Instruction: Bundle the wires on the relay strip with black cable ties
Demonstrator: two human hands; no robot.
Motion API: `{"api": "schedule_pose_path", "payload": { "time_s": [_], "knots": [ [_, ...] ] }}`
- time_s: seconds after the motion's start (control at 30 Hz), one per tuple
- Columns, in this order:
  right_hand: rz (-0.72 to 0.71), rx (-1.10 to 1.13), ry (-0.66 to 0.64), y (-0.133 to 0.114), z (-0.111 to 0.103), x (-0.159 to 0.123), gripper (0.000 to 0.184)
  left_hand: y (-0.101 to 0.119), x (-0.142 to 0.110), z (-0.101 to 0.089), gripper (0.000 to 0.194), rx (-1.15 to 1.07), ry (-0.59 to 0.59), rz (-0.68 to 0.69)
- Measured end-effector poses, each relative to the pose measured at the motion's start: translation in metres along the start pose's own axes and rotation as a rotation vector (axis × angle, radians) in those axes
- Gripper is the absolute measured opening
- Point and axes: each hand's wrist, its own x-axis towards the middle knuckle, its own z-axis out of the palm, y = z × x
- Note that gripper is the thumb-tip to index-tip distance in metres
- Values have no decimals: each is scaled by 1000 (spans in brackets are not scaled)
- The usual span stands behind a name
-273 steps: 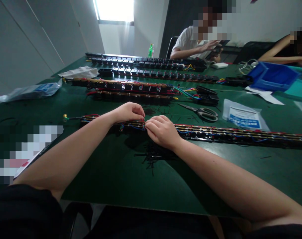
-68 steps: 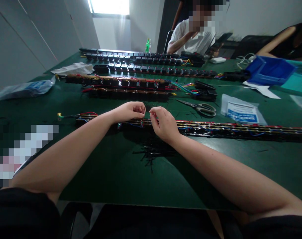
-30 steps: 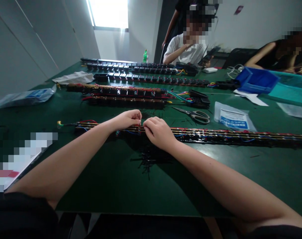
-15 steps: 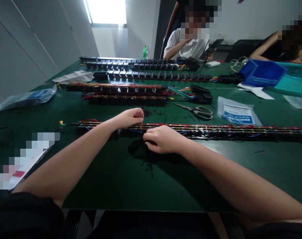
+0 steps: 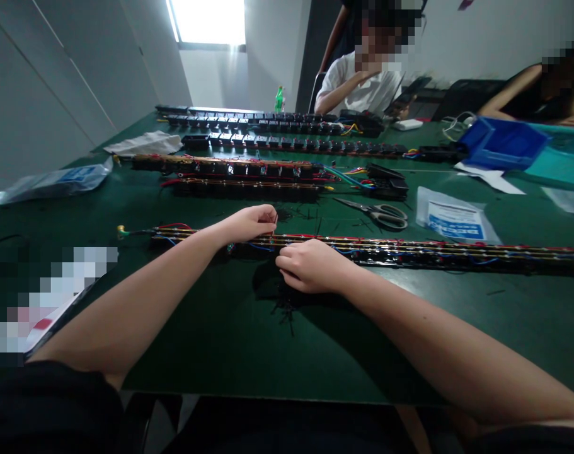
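Two bare hands work at the near wired strip (image 5: 457,255), which lies L to R across the green table (image 5: 196,353), its R end out of view. L hand (image 5: 251,224) is over the strip's L part, fingers curled in, thumb & forefinger almost closed in a pinch w/ a thin dark strand (image 5: 276,218) at the tips; how far the strand runs = can't tell. R hand (image 5: 310,265) is just R & nearer, at the strip's near edge, palm down, fingers bent, small gap btwn thumb & fingers; can't tell if it grips anything or touches the strip.

Pile of thin black pieces (image 5: 285,309) sits on table, just below R hand, partly hidden. Scissors (image 5: 388,215) lie beyond the strip, to the R, blades pointing L; clear labelled bag (image 5: 454,217) is R of them. More wired strips (image 5: 249,167) lie farther back, roughly parallel, w/ coloured wires at R ends. Far R: blue bin (image 5: 506,142), tilted, next to teal bin (image 5: 563,161). L side: crumpled white cloth (image 5: 147,144) & another clear bag (image 5: 55,181). Green bottle (image 5: 280,99) at far edge; person in white top (image 5: 357,85) sits far side.
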Motion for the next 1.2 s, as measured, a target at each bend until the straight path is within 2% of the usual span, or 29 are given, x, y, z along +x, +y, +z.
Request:
{"api": "schedule_pose_path", "payload": {
  "time_s": [0.27, 0.5, 0.8, 0.97, 1.07, 1.2],
  "knots": [
    [10, 12, -6, -4, -4, 0, 28, 4, -3, 0, 14, 6, 0, -5],
    [-6, 54, 2, -1, -2, 0, 13, 5, -3, -1, 12, -6, -3, -5],
    [-17, 142, 9, 1, -4, -3, 26, 6, -3, -1, 13, -24, -5, -6],
    [-37, 155, 36, 0, -1, -3, 16, 3, -2, -1, 13, -31, -11, -4],
    [-29, 301, 94, 0, 2, -2, 11, 3, -1, -1, 12, -41, -17, 2],
    [47, 499, 193, 1, 2, -2, 13, 5, -2, -1, 12, -48, -19, 3]
  ]
}}
